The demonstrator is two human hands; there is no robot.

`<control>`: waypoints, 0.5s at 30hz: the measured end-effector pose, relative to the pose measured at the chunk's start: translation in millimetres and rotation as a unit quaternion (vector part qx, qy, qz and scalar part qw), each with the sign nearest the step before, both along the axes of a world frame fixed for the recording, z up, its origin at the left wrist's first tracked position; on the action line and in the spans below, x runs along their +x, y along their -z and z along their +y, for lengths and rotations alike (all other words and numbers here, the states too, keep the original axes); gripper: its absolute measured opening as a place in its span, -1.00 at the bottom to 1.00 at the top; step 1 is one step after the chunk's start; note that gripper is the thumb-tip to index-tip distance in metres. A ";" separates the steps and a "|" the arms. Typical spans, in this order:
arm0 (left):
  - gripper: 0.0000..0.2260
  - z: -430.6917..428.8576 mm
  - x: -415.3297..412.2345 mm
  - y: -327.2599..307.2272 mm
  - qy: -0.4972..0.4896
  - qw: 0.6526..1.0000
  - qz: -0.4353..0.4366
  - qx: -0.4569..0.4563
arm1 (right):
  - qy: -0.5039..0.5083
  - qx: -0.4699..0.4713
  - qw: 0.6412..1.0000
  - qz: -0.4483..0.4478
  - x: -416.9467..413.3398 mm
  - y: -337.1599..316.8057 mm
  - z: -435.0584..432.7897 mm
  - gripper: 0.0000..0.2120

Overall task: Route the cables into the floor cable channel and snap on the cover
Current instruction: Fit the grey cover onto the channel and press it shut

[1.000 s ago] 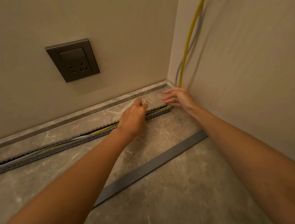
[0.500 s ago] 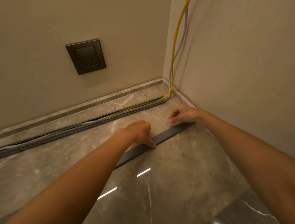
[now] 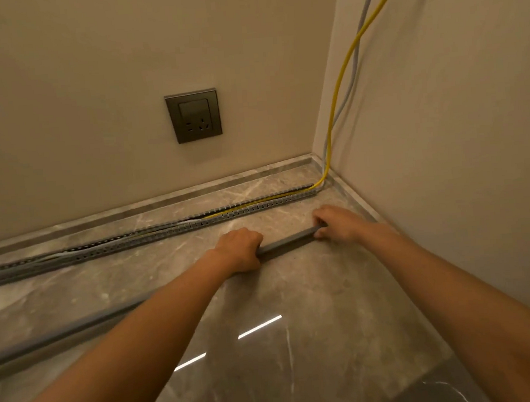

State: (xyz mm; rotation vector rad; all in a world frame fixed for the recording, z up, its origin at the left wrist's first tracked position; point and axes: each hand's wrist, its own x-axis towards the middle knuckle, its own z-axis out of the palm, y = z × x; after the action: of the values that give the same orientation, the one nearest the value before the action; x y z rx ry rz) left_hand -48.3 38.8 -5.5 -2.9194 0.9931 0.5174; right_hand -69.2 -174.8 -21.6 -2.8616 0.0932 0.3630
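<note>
A grey slotted cable channel (image 3: 164,232) lies on the marble floor along the back wall, running from the left edge to the corner. A yellow cable (image 3: 339,77) and a grey cable (image 3: 355,57) come down the right wall and run inside the channel. The long grey cover strip (image 3: 287,244) lies on the floor nearer to me, roughly parallel to the channel. My left hand (image 3: 240,250) is closed around the strip near its right end. My right hand (image 3: 338,223) grips the very tip, which is tilted up on its edge.
A dark wall socket (image 3: 193,116) sits on the back wall above the channel. A stone skirting strip (image 3: 193,190) runs along the wall base. The right wall stands close beside my right arm. The floor is glossy with light reflections.
Both hands left the channel, came back toward me and took hold of the cover strip. Its right end has tilted up off the floor. The view shifted left.
</note>
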 end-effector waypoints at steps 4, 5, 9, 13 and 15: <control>-0.78 26.4 16.6 -6.3 -0.044 0.998 -0.043 0.007 | -0.012 -0.016 0.999 -0.038 17.5 4.6 19.6 -0.76; -0.78 32.3 21.9 -7.3 -0.055 0.997 -0.055 0.011 | -0.014 -0.032 0.998 -0.046 21.7 4.6 23.5 -0.75; -0.78 49.2 39.5 -4.9 -0.095 0.993 -0.068 0.017 | 0.009 -0.103 0.992 -0.073 34.5 -2.1 31.8 -0.79; -0.74 43.6 43.6 5.9 -0.114 0.991 -0.059 -0.026 | 0.034 -0.129 0.988 -0.074 36.4 -5.1 25.8 -0.82; -0.72 34.2 45.6 11.1 -0.106 0.990 -0.070 -0.059 | 0.051 -0.116 0.989 -0.079 39.0 -4.1 18.6 -0.82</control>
State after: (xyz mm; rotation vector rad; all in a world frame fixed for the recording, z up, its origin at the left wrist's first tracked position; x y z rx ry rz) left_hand -2.6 73.0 -16.7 -3.1346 0.7254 0.2589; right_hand -30.2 -156.2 -17.5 -3.0869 0.2674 0.1089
